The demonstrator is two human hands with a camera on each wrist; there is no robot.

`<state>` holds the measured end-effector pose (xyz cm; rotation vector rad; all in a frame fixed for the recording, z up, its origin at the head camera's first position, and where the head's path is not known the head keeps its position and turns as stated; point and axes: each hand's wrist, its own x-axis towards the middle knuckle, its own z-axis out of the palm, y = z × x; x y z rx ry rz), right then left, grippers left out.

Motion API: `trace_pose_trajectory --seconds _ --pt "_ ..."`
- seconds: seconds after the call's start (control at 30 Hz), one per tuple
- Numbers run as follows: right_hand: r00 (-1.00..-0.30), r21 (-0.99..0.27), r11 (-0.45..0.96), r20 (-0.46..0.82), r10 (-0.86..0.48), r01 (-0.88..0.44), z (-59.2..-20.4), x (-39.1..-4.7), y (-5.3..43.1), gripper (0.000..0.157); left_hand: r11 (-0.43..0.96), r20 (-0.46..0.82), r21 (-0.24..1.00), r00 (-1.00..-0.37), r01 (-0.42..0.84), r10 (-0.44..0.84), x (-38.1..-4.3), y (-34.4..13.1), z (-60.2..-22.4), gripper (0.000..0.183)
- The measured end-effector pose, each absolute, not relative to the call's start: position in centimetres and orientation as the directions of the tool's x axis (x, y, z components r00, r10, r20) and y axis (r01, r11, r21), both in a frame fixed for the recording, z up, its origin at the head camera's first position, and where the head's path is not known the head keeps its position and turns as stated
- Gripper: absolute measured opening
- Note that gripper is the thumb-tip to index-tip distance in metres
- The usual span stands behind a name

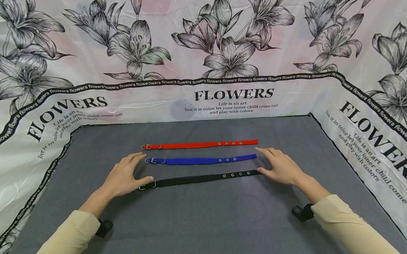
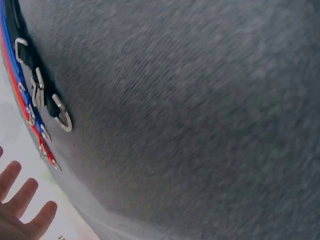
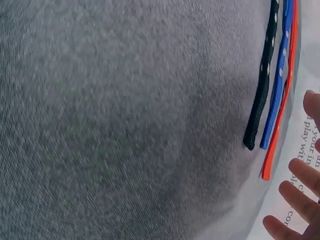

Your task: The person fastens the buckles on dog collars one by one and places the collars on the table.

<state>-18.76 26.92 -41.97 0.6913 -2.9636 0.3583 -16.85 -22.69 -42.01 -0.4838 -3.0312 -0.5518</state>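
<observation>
Three buckled pet collars lie stretched out side by side: red (image 1: 190,145) at the back, blue (image 1: 190,161) in the middle, black (image 1: 192,179) in front. Their metal buckles point left and their eyelet ends right. My left hand (image 1: 125,175) hovers around the buckle ends with fingers spread, its thumb by the black collar's buckle. At the eyelet ends my right hand (image 1: 281,166) is held with fingers extended, its thumb near the black collar's tip. Neither hand grips anything. The right wrist view shows the black collar (image 3: 257,110) and spread fingers (image 3: 300,200).
A grey cloth (image 1: 207,225) covers the work surface under the collars. Behind and at both sides rises a white curtain (image 1: 155,106) printed with flowers and lettering. A dark wrist device (image 1: 105,228) sits at the left cuff, another (image 1: 302,213) at the right.
</observation>
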Motion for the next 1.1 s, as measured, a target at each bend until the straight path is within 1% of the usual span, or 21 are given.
trace_pose_trajectory --seconds 0.3,0.4,0.57,0.8,1.1 --pt "-0.874 -0.291 0.825 0.111 -0.474 -0.484 -43.0 -18.5 26.1 0.053 0.876 -0.011 0.411 -0.959 0.252 0.282 -16.2 -21.9 -42.6 0.082" --pt "-0.872 -0.300 0.821 0.102 -0.478 -0.485 -43.1 -18.4 25.7 0.052 0.871 -0.033 0.422 -0.956 0.251 0.291 -16.0 -21.7 -42.9 0.081" --pt "-0.871 -0.295 0.822 0.106 -0.479 -0.487 -43.4 -18.3 25.0 0.048 0.862 -0.030 0.430 -0.950 0.269 0.312 -15.9 -21.5 -43.5 0.077" --pt "-0.872 -0.299 0.821 0.116 -0.475 -0.487 -43.9 -18.3 24.7 0.037 0.857 -0.040 0.434 -0.945 0.277 0.325 -16.0 -21.1 -43.8 0.065" --pt "-0.871 -0.289 0.822 0.148 -0.468 -0.491 -44.6 -18.4 24.5 0.027 0.873 -0.070 0.399 -0.940 0.280 0.333 -16.3 -20.9 -43.8 0.042"
